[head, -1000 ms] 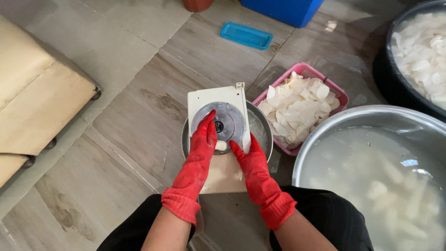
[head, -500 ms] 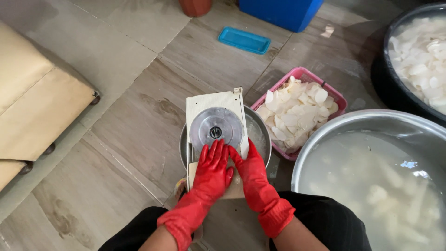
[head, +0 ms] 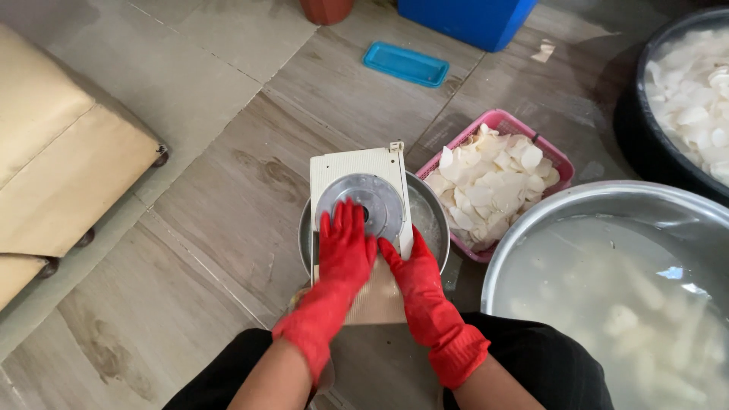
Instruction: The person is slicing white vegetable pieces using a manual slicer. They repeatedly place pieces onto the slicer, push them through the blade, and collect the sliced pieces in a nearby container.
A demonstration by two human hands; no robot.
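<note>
Tiled floor (head: 228, 182); hands on slicer (head: 357, 171) over steel bowl (head: 433, 220).

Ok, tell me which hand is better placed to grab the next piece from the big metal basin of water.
Probably the right hand: it rests on the slicer's edge on the basin's side, so the reach looks shorter. The left hand lies flat on the round blade disc, farther away.
</note>
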